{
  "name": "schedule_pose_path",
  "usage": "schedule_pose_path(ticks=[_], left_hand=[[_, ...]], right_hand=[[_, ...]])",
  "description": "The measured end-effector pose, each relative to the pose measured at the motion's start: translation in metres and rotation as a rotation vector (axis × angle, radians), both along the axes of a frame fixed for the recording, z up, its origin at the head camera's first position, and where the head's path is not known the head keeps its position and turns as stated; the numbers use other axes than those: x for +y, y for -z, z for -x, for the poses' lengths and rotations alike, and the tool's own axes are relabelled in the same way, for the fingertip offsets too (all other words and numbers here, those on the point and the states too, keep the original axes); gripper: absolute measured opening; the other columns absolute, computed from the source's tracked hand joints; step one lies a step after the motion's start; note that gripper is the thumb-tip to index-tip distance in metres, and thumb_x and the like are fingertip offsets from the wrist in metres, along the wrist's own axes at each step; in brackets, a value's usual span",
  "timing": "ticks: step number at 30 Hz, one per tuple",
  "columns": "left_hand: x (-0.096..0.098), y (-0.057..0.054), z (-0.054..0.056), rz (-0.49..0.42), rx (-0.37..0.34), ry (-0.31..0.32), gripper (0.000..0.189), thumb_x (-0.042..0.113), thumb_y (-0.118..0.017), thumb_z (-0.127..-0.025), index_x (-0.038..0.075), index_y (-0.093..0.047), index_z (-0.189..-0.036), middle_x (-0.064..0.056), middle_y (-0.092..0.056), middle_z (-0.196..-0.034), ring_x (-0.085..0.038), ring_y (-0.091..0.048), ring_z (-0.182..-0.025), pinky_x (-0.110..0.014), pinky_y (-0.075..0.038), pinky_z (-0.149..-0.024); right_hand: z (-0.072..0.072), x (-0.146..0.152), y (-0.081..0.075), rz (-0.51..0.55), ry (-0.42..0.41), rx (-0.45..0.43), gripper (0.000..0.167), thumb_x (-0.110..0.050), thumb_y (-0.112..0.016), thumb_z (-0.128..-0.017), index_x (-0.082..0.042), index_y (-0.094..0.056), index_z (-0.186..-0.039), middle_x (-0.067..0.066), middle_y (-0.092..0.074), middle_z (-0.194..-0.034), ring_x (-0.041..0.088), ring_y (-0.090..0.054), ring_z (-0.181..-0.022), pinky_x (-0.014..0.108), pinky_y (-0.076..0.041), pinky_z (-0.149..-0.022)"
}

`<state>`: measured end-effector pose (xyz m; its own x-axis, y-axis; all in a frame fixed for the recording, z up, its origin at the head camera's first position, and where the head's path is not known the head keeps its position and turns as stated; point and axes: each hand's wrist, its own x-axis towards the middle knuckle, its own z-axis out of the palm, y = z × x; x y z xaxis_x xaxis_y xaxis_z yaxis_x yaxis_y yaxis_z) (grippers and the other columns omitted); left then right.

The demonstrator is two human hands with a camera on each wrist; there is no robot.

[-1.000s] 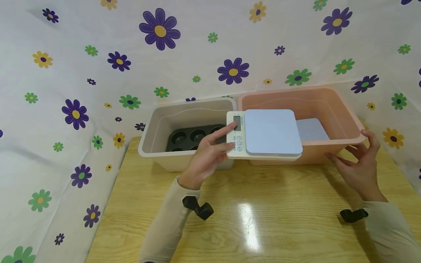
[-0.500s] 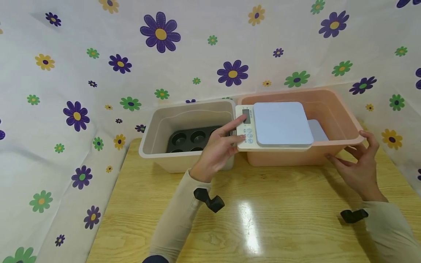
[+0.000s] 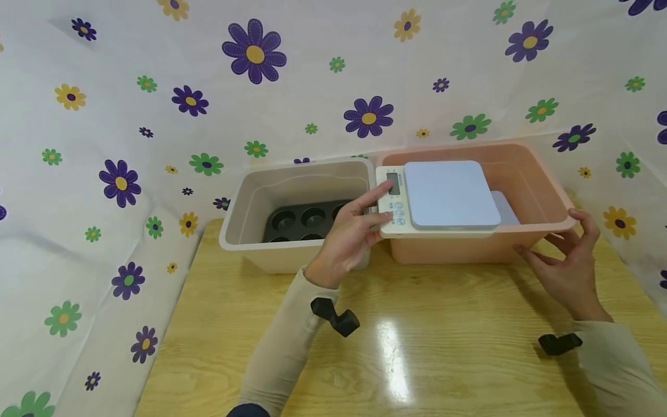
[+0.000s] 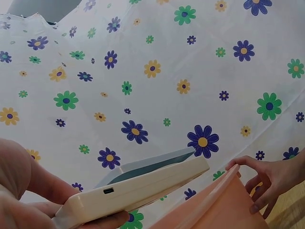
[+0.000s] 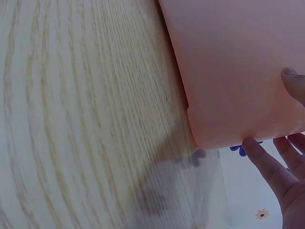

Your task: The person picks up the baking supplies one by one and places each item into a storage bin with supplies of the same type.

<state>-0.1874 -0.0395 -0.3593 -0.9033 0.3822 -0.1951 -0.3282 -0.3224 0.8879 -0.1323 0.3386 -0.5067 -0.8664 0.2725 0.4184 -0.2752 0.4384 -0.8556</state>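
Note:
My left hand (image 3: pixel 350 236) grips the control end of a white kitchen scale (image 3: pixel 452 196), with two fingers over its display and buttons. The scale is above the front part of the pink bin (image 3: pixel 537 174), overlapping its front rim in the head view. Seen from the left wrist, the scale (image 4: pixel 138 191) tilts, its far end higher, above the pink bin's edge (image 4: pixel 209 210). At the bin's front right corner, my right hand (image 3: pixel 570 263) holds the rim, thumb against the front wall. In the right wrist view its fingers (image 5: pixel 269 167) touch the pink wall (image 5: pixel 238 71).
Left of the pink bin stands a beige bin (image 3: pixel 292 255) with a dark muffin pan (image 3: pixel 299 219) inside. A pale flat object (image 3: pixel 504 208) lies in the pink bin. The wooden table (image 3: pixel 458 347) ends at a flowered cloth wall (image 3: pixel 312 87).
My left hand has carried the scale to the right and slightly away from me, further over the pink bin. My right hand stays at the bin's corner.

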Motion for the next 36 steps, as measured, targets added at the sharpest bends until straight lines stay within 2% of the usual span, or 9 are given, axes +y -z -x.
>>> schedule_pose_path(ticks=[7,14,20,26,32,36], left_hand=[[0.001,0.004,0.000,-0.005,-0.028,-0.019,0.062,-0.010,-0.055,-0.106,0.020,-0.057,-0.161,-0.010,-0.043,-0.170,-0.023,-0.059,-0.125,-0.020,-0.062,-0.082],[0.005,0.007,0.006,-0.019,-0.016,-0.016,0.062,-0.009,-0.055,-0.107,0.019,-0.055,-0.162,-0.011,-0.044,-0.169,-0.018,-0.061,-0.110,-0.017,-0.056,-0.073],[0.015,0.007,0.013,-0.048,-0.005,-0.005,0.063,-0.010,-0.053,-0.106,0.017,-0.053,-0.163,-0.011,-0.042,-0.171,-0.013,-0.063,-0.102,-0.016,-0.057,-0.072],[0.030,0.005,0.022,-0.063,0.007,-0.009,0.063,-0.010,-0.052,-0.107,0.015,-0.051,-0.164,-0.015,-0.048,-0.167,-0.011,-0.061,-0.087,-0.014,-0.047,-0.061],[0.046,0.006,0.029,-0.035,-0.016,-0.018,0.063,-0.013,-0.053,-0.106,0.015,-0.053,-0.163,-0.017,-0.050,-0.166,-0.015,-0.064,-0.096,-0.016,-0.050,-0.063],[0.055,0.008,0.033,-0.029,-0.026,-0.023,0.064,-0.014,-0.055,-0.103,0.014,-0.055,-0.161,-0.015,-0.054,-0.164,-0.021,-0.067,-0.111,-0.020,-0.061,-0.077]], right_hand=[[0.000,-0.001,0.000,0.004,-0.025,0.012,0.107,0.027,-0.078,-0.080,-0.010,-0.021,-0.164,-0.011,-0.053,-0.150,-0.007,-0.062,-0.119,0.006,-0.055,-0.082],[-0.001,-0.003,0.001,-0.006,-0.023,0.005,0.107,0.025,-0.078,-0.082,-0.011,-0.020,-0.164,-0.011,-0.050,-0.155,-0.009,-0.061,-0.121,0.005,-0.055,-0.082],[0.000,-0.003,0.000,0.004,-0.017,0.012,0.108,0.026,-0.078,-0.081,-0.011,-0.020,-0.165,-0.011,-0.052,-0.151,-0.007,-0.062,-0.120,0.006,-0.056,-0.081],[0.001,-0.001,0.000,0.001,-0.019,0.024,0.108,0.027,-0.077,-0.081,-0.011,-0.020,-0.165,-0.011,-0.053,-0.149,-0.007,-0.063,-0.120,0.007,-0.056,-0.081],[0.000,0.000,0.001,0.000,-0.015,0.031,0.108,0.028,-0.076,-0.081,-0.010,-0.019,-0.164,-0.010,-0.052,-0.150,-0.007,-0.063,-0.120,0.007,-0.056,-0.081],[-0.001,0.001,0.001,-0.003,-0.015,0.034,0.108,0.028,-0.076,-0.080,-0.009,-0.019,-0.164,-0.009,-0.053,-0.150,-0.007,-0.063,-0.121,0.007,-0.056,-0.081]])
